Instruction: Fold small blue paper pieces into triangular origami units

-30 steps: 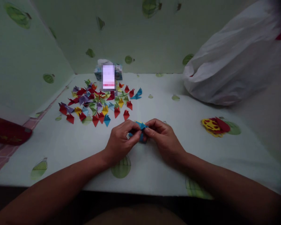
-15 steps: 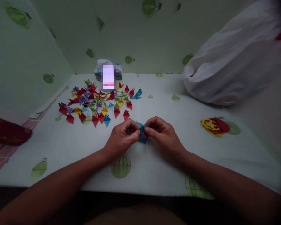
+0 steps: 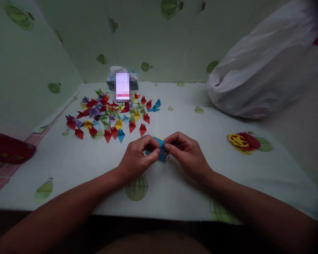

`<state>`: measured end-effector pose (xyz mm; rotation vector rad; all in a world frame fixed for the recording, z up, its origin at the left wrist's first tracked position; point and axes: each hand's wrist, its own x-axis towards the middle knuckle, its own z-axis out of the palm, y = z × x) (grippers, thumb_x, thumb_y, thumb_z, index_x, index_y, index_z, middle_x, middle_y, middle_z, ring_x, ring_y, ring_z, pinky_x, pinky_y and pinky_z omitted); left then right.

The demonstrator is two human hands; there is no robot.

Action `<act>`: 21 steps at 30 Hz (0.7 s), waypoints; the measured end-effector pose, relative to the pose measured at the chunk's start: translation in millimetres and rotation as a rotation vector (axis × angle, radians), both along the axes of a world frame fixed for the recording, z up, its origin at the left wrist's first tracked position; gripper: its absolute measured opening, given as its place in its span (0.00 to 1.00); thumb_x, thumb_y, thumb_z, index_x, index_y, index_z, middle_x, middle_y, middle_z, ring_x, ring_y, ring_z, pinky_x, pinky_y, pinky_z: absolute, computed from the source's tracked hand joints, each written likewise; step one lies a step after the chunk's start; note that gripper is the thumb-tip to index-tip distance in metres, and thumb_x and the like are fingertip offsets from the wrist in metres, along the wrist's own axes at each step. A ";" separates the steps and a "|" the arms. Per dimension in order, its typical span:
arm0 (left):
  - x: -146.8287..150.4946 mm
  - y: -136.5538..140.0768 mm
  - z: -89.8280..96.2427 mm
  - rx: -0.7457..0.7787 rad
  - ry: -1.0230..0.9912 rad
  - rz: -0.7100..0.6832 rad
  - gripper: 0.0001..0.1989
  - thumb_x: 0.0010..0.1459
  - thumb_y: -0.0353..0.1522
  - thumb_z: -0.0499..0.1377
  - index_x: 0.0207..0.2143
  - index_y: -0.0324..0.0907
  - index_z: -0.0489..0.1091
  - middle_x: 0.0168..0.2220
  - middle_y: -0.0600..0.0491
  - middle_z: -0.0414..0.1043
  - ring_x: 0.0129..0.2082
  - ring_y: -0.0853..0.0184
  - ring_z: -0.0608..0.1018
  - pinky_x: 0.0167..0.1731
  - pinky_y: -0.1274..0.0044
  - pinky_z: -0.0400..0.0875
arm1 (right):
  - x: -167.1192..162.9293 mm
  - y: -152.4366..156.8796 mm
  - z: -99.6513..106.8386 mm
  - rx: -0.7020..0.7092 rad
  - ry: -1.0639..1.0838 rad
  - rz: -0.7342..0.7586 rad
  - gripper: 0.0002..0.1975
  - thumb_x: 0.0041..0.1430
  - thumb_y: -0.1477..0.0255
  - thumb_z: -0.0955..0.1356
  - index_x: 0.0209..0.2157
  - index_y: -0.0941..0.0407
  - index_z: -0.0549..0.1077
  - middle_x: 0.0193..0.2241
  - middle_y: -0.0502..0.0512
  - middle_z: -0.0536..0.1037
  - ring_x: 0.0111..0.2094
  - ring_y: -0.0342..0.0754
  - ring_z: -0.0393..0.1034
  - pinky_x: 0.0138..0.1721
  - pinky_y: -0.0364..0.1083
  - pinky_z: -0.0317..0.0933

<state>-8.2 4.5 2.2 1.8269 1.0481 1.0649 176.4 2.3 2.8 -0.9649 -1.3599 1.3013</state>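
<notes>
Between my hands is a small piece of blue folded paper [image 3: 163, 156] with a yellow edge showing at its top and side. My left hand [image 3: 141, 152] pinches its left side between thumb and forefinger. From the right, my right hand [image 3: 184, 152] pinches the same paper with thumb and bent fingers, so both sets of fingertips nearly meet over it. The fingers hide much of the paper's folds. Beyond my left hand lies a spread of small folded-paper figures [image 3: 113, 132] in red, yellow, blue, green and purple.
Behind the figures, a phone with a lit, blurred screen [image 3: 122, 84] leans before a tissue box [image 3: 134, 80]. A white plastic bag [image 3: 243, 84] bulges at the back right. Yellow and red cut-out pieces [image 3: 241, 141] lie at right, a red packet [image 3: 10, 148] at far left.
My fingers have shifted slightly on the blue paper. Its upper part now shows as a smoother blue flap between my fingertips, and a bit of blue shows under my left hand.
</notes>
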 end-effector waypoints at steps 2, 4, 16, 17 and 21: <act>0.0 -1.8 0.4 -0.008 -0.003 0.002 0.03 0.58 0.28 0.61 0.32 0.41 0.69 0.29 0.55 0.73 0.29 0.71 0.75 0.32 0.77 0.70 | -1.6 -0.9 -0.3 0.004 0.018 -0.025 0.08 0.56 0.70 0.74 0.31 0.56 0.72 0.26 0.48 0.74 0.28 0.42 0.68 0.30 0.43 0.64; 0.4 -2.7 0.2 -0.023 -0.025 0.003 0.03 0.58 0.28 0.62 0.33 0.41 0.69 0.30 0.55 0.73 0.30 0.71 0.76 0.32 0.77 0.71 | -3.0 -1.2 -0.4 0.016 0.028 -0.050 0.08 0.55 0.71 0.74 0.31 0.56 0.71 0.27 0.47 0.72 0.28 0.41 0.67 0.30 0.43 0.63; 0.4 0.5 1.7 -0.124 -0.102 -0.019 0.06 0.60 0.30 0.62 0.39 0.41 0.70 0.33 0.53 0.76 0.33 0.70 0.78 0.36 0.78 0.73 | 1.4 0.7 2.0 -0.056 -0.098 0.057 0.12 0.58 0.63 0.73 0.28 0.56 0.73 0.22 0.49 0.74 0.25 0.43 0.67 0.30 0.45 0.63; 0.6 0.6 3.1 -0.162 -0.113 -0.038 0.05 0.60 0.32 0.62 0.39 0.41 0.71 0.33 0.53 0.77 0.33 0.69 0.78 0.35 0.78 0.73 | 1.7 -0.1 2.6 -0.039 -0.109 0.049 0.12 0.58 0.63 0.73 0.28 0.56 0.73 0.22 0.49 0.74 0.26 0.43 0.67 0.30 0.45 0.62; 0.8 1.5 10.3 -0.241 -0.100 -0.099 0.08 0.63 0.34 0.60 0.32 0.39 0.74 0.30 0.52 0.79 0.30 0.69 0.79 0.34 0.78 0.73 | 2.0 -1.9 4.1 0.007 -0.150 0.028 0.12 0.59 0.63 0.72 0.27 0.56 0.73 0.23 0.50 0.74 0.26 0.44 0.68 0.30 0.45 0.62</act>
